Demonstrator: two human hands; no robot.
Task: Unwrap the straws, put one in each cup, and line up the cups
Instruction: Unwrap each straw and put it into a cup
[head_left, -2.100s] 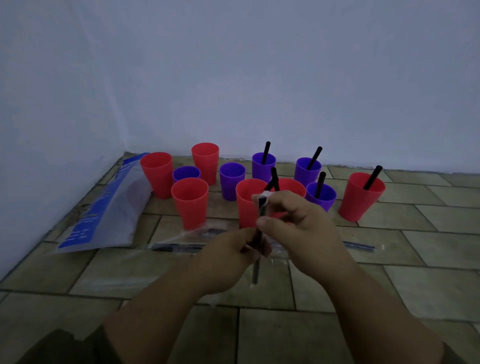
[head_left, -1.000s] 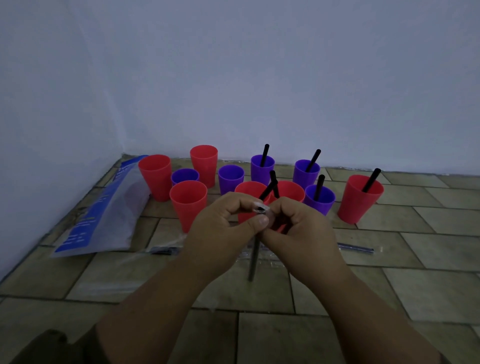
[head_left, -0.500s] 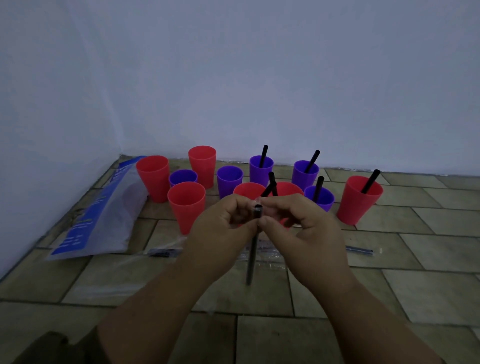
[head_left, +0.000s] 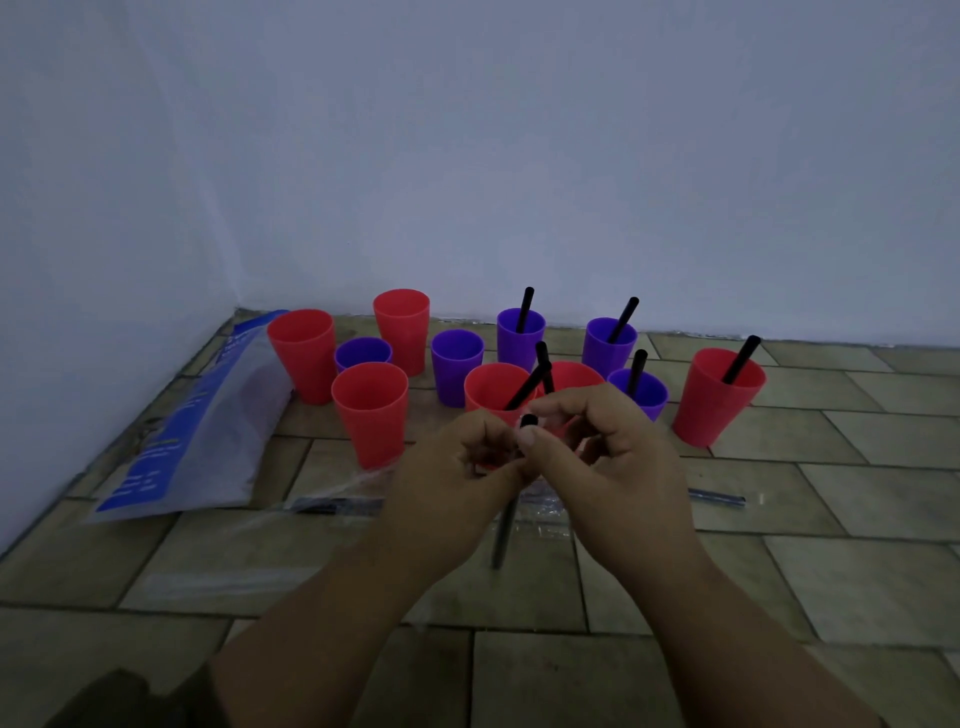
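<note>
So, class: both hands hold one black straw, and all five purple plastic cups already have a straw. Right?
Not quite: the head view shows only three purple plastic cups with a straw; two stand empty. The left hand and right hand do hold one black straw.

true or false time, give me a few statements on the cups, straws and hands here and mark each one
1. The left hand and the right hand both have a grip on one straw. True.
2. Every purple cup has a straw. False: the left purple cup and the middle purple cup have none.
3. The far-right red cup has a black straw in it. True.
4. The bag lies right of the cups. False: the blue and white bag lies left, by the wall.
</note>
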